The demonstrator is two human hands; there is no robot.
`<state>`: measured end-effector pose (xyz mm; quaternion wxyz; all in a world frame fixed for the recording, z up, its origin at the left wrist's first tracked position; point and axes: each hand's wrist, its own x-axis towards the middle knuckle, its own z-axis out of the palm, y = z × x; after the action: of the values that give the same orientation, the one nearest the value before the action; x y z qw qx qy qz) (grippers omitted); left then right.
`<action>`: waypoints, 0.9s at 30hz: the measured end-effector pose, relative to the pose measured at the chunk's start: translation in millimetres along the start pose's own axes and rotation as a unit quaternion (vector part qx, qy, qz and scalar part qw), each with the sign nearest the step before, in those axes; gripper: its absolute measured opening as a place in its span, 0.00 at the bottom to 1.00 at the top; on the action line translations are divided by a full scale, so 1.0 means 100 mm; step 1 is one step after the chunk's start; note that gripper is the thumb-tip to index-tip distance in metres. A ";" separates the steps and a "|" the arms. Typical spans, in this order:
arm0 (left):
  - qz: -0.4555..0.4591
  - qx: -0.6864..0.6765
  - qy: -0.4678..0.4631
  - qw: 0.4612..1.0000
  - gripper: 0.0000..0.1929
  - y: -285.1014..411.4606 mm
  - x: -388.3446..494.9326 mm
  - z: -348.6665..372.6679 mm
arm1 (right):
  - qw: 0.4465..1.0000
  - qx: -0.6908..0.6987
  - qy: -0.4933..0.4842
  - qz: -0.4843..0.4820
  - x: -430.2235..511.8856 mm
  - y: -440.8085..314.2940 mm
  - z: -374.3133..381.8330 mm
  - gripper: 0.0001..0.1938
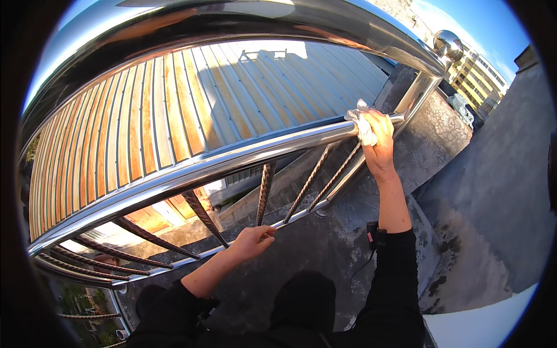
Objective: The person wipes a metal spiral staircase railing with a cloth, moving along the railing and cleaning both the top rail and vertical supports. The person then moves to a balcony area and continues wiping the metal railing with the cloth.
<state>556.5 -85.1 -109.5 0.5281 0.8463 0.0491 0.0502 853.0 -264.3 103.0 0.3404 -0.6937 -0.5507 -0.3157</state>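
Note:
A polished metal railing curves across the view, with a thick top rail (261,26), a middle rail (209,161) and a thin lower rail (174,264). Twisted metal balusters (264,191) join the middle and lower rails. My right hand (377,139) grips a crumpled white cloth or tissue (364,124) against the middle rail, close to the corner post (415,98). Lower down, my left hand (253,242) is beside the lower rail, its fingers curled; whether it touches or holds the rail is hard to tell.
A metal ball (448,45) tops the corner. Beyond the railing lies a rusty corrugated metal roof (174,113). A grey wall (496,187) rises at the right, above a dark concrete floor (248,291). A small black device (373,235) sits at my right sleeve.

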 end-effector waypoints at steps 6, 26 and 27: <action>0.149 0.058 0.089 0.983 0.13 0.43 -0.37 -0.39 | 0.998 0.045 -0.037 0.038 -0.01 0.41 -0.23 0.19; 0.348 0.263 0.552 0.710 0.15 1.30 -2.04 -2.01 | 0.942 0.166 -0.156 -0.247 0.81 -3.99 1.38 0.27; 0.336 0.264 0.550 0.718 0.17 1.30 -2.11 -2.05 | 0.936 0.175 -0.160 -0.259 0.82 -4.17 1.48 0.26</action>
<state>323.8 11.1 90.0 0.1120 0.7356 0.0543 0.6659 469.8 -30.0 137.7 0.2706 -0.4979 -0.8048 -0.1765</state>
